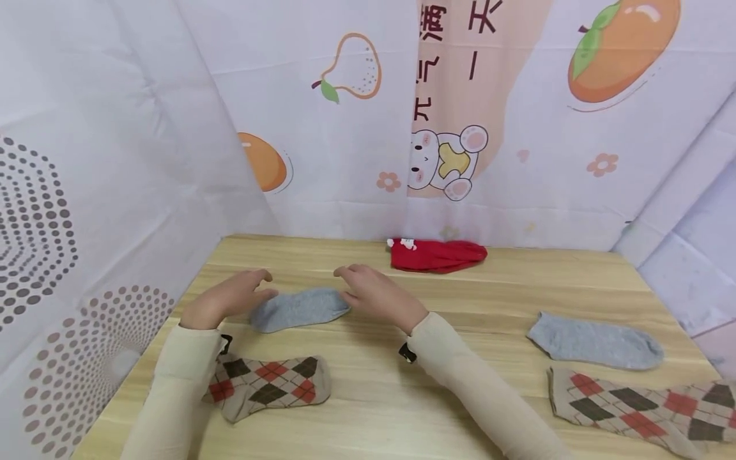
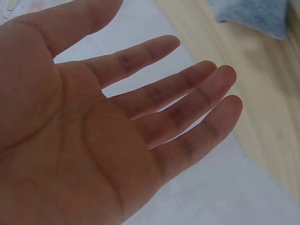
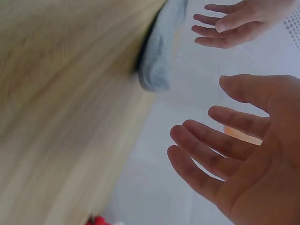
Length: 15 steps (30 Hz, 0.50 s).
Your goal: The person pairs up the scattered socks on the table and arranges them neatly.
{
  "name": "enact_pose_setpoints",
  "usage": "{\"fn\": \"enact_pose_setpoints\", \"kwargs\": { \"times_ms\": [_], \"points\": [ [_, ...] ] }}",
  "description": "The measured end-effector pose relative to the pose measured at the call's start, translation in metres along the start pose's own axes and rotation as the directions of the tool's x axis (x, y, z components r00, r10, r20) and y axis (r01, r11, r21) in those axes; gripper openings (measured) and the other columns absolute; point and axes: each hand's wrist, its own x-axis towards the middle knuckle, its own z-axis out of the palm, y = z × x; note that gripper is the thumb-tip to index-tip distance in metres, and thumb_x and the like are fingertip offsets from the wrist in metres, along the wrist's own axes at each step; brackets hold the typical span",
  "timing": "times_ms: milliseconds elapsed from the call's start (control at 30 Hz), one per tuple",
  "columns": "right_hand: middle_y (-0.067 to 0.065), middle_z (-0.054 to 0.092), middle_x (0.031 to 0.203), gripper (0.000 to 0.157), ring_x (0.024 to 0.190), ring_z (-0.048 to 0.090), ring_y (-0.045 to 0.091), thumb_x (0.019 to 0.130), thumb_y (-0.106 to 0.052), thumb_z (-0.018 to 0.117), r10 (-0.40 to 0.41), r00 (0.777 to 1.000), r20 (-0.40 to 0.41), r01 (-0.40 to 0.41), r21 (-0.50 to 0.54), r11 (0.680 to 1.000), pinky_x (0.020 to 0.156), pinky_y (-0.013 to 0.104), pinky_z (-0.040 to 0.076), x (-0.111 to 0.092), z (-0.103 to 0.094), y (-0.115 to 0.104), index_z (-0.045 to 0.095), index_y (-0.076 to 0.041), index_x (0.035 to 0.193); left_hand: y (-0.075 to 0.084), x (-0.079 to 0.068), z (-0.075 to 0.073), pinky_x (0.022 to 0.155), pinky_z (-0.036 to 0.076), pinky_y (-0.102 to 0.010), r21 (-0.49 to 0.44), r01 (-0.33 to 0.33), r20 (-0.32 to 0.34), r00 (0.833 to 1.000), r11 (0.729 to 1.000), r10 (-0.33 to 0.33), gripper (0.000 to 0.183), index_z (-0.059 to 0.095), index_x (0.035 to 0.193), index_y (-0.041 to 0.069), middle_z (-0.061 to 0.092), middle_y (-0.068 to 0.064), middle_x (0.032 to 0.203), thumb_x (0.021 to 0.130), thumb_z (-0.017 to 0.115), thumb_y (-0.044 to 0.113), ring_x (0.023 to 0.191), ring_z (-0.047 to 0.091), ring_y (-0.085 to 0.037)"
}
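Observation:
In the head view a grey ankle sock [image 1: 301,309] lies flat on the left part of the table, between the two hands. My left hand [image 1: 232,297] hovers at its left end, the fingers loosely spread and holding nothing. At the sock's other end is my right hand [image 1: 379,294], also with nothing in its fingers. The left wrist view shows the left palm [image 2: 93,126] bare, a corner of grey sock [image 2: 258,16] apart from the fingertips. In the right wrist view the right hand [image 3: 243,150] has relaxed fingers, away from the grey sock [image 3: 159,51].
A brown argyle sock [image 1: 282,382] lies near the left forearm, partly hidden by the sleeve. A red sock [image 1: 437,255] with a white figure lies at the back edge. Another grey sock [image 1: 598,343] and an argyle sock [image 1: 638,406] lie at right. Printed curtains [image 1: 339,160] surround the wooden table.

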Motion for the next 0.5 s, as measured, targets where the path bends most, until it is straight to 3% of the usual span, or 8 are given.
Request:
{"fn": "enact_pose_setpoints", "kwargs": {
  "times_ms": [133, 300, 500],
  "points": [
    [0.010, 0.067, 0.116, 0.036, 0.102, 0.063, 0.019, 0.098, -0.018, 0.061, 0.019, 0.999, 0.049, -0.018, -0.024, 1.000, 0.092, 0.034, 0.051, 0.004, 0.012, 0.000, 0.058, -0.004, 0.131, -0.011, 0.009, 0.006, 0.093, 0.045, -0.057, 0.017, 0.030, -0.005, 1.000, 0.999, -0.030, 0.046, 0.051, 0.131, -0.008, 0.053, -0.031, 0.133, 0.103, 0.052, 0.028, 0.120, 0.053, -0.046],
    [0.007, 0.067, 0.107, 0.027, 0.097, 0.062, 0.020, 0.097, -0.018, 0.064, -0.045, 0.995, 0.084, 0.052, -0.083, 0.995, 0.089, 0.034, 0.051, 0.006, 0.026, 0.000, 0.063, -0.006, 0.122, -0.018, 0.011, 0.010, 0.081, 0.049, -0.049, 0.016, 0.062, -0.007, 0.998, 0.998, -0.062, 0.030, 0.058, 0.112, -0.006, 0.062, -0.025, 0.114, 0.099, 0.059, 0.022, 0.098, 0.060, -0.035],
    [0.007, 0.066, 0.097, 0.014, 0.090, 0.062, 0.021, 0.095, -0.011, 0.066, -0.054, 0.997, 0.048, 0.058, -0.077, 0.995, 0.083, 0.033, 0.052, 0.007, 0.031, -0.001, 0.069, -0.005, 0.107, -0.021, 0.014, 0.018, 0.066, 0.042, -0.035, 0.005, 0.027, 0.001, 1.000, 1.000, -0.027, 0.011, 0.055, 0.091, 0.002, 0.056, -0.008, 0.085, 0.095, 0.062, 0.009, 0.074, 0.050, -0.021]
  ]
}}
